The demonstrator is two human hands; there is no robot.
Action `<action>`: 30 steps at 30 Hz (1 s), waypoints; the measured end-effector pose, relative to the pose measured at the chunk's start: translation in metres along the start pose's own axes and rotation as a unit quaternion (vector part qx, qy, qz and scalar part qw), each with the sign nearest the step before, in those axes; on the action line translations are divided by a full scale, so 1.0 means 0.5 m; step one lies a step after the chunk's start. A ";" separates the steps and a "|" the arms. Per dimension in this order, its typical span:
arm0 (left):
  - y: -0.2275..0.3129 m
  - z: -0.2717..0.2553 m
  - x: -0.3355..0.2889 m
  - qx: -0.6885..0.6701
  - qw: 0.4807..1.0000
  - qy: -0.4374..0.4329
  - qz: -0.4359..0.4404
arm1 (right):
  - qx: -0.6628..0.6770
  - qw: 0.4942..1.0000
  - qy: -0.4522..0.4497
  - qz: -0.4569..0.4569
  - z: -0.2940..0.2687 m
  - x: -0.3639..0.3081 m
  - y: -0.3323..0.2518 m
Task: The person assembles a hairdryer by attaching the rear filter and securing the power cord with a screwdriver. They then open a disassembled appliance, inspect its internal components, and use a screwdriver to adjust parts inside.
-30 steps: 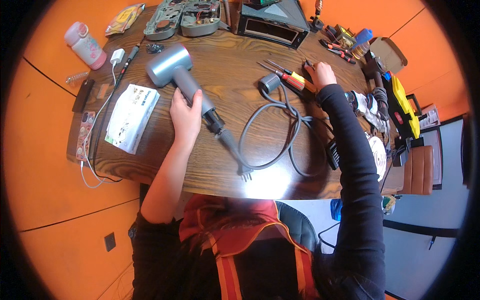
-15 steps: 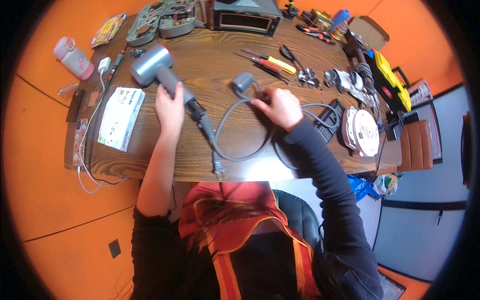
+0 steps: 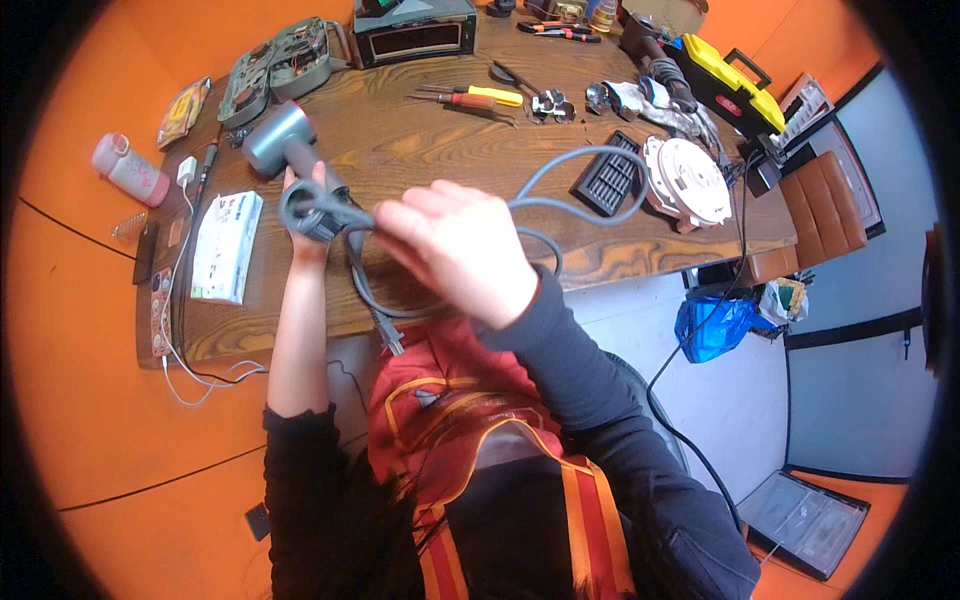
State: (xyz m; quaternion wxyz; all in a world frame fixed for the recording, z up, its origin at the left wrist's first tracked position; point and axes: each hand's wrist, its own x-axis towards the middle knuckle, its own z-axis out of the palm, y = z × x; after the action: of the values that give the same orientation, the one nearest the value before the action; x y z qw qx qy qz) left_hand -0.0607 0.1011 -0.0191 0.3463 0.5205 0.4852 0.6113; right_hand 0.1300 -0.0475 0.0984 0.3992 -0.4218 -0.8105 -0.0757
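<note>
My left hand (image 3: 308, 252) is closed round the handle of a grey hair dryer (image 3: 277, 140), whose barrel points to the far left above the table. My right hand (image 3: 455, 245) pinches the dryer's grey power cord (image 3: 575, 222) in front of my left hand. A thick grey block (image 3: 312, 212) on the cord hangs left of my right fingertips and hides part of my left hand and the handle. Loops of cord run out to the right over the table. The cord's plug (image 3: 390, 338) dangles at the table's front edge, before my red apron (image 3: 440, 380).
A white packet (image 3: 226, 248) and a pink-and-white bottle (image 3: 130, 170) lie to the left. Screwdrivers (image 3: 480, 97) lie further back. On the right are a black bit tray (image 3: 606, 178), a round white part (image 3: 688, 182) and a yellow toolbox (image 3: 735, 85).
My right hand has moved left and nearer, bringing the cord and its block beside my left hand. The bit tray now shows from under the cord. The view has shifted.
</note>
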 end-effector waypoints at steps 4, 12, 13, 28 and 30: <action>-0.008 0.006 0.004 0.146 0.987 0.065 0.020 | -0.003 1.000 0.024 0.008 -0.038 -0.045 -0.094; -0.017 0.012 0.003 0.241 0.962 0.089 0.096 | 0.066 0.959 0.114 0.251 -0.094 -0.192 -0.114; -0.012 0.012 0.002 0.253 0.960 0.085 0.083 | 0.077 0.951 0.148 0.260 -0.087 -0.210 -0.109; 0.111 -0.015 -0.516 0.182 0.942 -0.150 0.237 | 0.399 0.803 0.291 0.333 -0.013 -0.344 -0.109; 0.097 -0.013 -0.527 0.262 0.910 -0.207 0.248 | 0.426 0.776 0.295 0.359 -0.019 -0.340 -0.107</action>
State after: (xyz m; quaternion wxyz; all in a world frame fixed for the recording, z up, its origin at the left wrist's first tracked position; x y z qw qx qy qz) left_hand -0.0057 -0.1589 -0.0518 0.1275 0.8108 0.4010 0.4070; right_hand 0.1511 -0.1916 -0.0049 0.7561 -0.4261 -0.3916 0.3057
